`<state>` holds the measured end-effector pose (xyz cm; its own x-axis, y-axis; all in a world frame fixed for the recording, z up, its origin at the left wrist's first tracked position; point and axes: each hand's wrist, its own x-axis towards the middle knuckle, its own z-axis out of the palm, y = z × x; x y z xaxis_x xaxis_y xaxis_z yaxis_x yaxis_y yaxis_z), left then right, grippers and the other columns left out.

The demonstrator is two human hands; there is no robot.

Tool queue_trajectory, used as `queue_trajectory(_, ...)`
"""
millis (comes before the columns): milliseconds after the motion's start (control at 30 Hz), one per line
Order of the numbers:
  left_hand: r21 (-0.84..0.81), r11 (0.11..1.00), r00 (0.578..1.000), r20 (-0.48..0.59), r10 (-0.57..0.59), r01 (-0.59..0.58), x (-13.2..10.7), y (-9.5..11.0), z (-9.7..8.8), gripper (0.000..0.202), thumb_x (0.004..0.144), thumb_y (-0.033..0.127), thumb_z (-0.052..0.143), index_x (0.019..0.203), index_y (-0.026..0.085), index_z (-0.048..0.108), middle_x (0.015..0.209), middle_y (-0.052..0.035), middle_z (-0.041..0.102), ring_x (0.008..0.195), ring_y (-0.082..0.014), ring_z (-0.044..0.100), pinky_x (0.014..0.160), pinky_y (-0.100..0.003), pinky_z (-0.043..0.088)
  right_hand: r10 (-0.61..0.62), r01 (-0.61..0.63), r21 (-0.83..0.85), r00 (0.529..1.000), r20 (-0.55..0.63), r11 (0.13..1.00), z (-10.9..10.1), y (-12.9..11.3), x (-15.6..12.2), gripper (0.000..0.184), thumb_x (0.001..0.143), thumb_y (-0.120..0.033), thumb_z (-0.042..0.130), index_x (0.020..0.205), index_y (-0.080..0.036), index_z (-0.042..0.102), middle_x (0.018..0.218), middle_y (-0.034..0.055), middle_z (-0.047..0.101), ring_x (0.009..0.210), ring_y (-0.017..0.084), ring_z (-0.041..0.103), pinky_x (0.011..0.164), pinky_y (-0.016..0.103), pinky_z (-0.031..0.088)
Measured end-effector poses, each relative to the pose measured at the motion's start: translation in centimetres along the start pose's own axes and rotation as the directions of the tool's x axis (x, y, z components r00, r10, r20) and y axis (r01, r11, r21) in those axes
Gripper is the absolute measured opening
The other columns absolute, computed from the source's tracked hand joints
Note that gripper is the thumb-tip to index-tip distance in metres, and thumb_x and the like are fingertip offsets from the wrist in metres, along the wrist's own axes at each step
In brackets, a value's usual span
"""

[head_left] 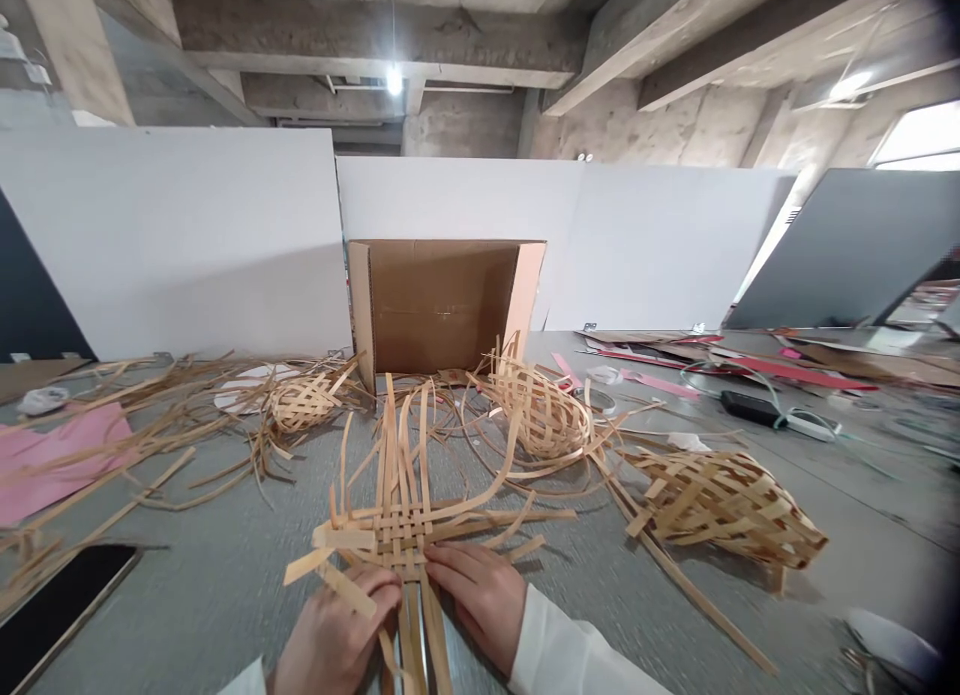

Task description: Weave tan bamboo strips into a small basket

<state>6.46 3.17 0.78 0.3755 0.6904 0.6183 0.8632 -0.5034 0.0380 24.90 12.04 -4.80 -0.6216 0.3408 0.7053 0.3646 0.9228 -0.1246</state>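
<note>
A flat, open weave of pale bamboo strips (pixel 403 537) lies in front of me on the grey table, its checkered centre tight and its loose ends fanning out on all sides. At its lower left corner, my left hand (pixel 337 620) is closed, with thumb and curled fingers pinching the strips. My right hand (pixel 480 593) grips the weave's right edge, fingertips pressed against the strips by the centre. Several long ends run down between both hands toward me. The undersides of the fingers are hidden.
Woven bamboo pieces stand around: a small one (pixel 304 403), one at centre right (pixel 546 415) and a larger one (pixel 739 505). An open cardboard box (pixel 442 310) stands behind. A phone (pixel 64 610) and pink paper (pixel 67 460) lie left; a black device (pixel 750 408) lies right.
</note>
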Motion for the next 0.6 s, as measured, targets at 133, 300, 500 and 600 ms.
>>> queue_trajectory(133, -0.006, 1.0, 0.999, 0.032, -0.015, 0.015, -0.5, -0.3, 0.4, 0.036, 0.069, -0.003, 0.035, 0.083, 0.021, 0.058, 0.08, -0.0007, 0.068, 0.072, -0.0121, 0.066, 0.068, -0.019, 0.053, -0.017, 0.018, 0.022, 1.0, -0.025, 1.0, 0.3, 0.1, -0.1, 0.024, 0.087, -0.021, 0.041, 0.098, -0.02, 0.062, 0.097, 0.0056, 0.069, 0.09, 0.017, 0.062, 0.076, 0.029, 0.051)
queue_trajectory(300, -0.066, 0.997, 0.997, 0.076, -0.024, 0.029, -0.7, -0.3, 0.6, 0.036, 0.071, -0.003, 0.036, 0.085, 0.022, 0.059, 0.083, -0.0001, 0.067, 0.073, -0.0111, 0.065, 0.071, -0.018, 0.052, -0.031, 0.032, 0.009, 0.998, -0.059, 0.999, 0.5, 0.2, -0.3, 0.024, 0.087, -0.022, 0.04, 0.097, -0.019, 0.062, 0.095, 0.0064, 0.069, 0.09, 0.016, 0.062, 0.076, 0.028, 0.05)
queue_trajectory(500, -0.059, 0.998, 1.0, 0.029, 0.004, -0.002, -0.7, -0.7, 0.4, 0.032, 0.078, 0.002, 0.035, 0.087, 0.022, 0.059, 0.08, -0.0004, 0.069, 0.07, -0.0109, 0.066, 0.067, -0.017, 0.053, -0.071, 0.069, -0.035, 0.995, -0.063, 0.997, 0.4, 0.3, -0.3, 0.025, 0.088, -0.02, 0.037, 0.098, -0.019, 0.06, 0.092, 0.0073, 0.068, 0.089, 0.016, 0.061, 0.075, 0.028, 0.05)
queue_trajectory(600, -0.033, 0.995, 0.992, -0.079, 0.094, -0.097, -0.8, -1.2, 0.4, 0.025, 0.086, 0.013, 0.035, 0.093, 0.02, 0.059, 0.081, -0.0017, 0.071, 0.072, -0.012, 0.068, 0.068, -0.018, 0.053, -0.107, 0.103, -0.056, 0.991, -0.075, 0.993, -0.2, 0.1, 0.2, 0.024, 0.089, -0.02, 0.037, 0.1, -0.018, 0.059, 0.091, 0.0084, 0.068, 0.09, 0.016, 0.06, 0.076, 0.029, 0.05)
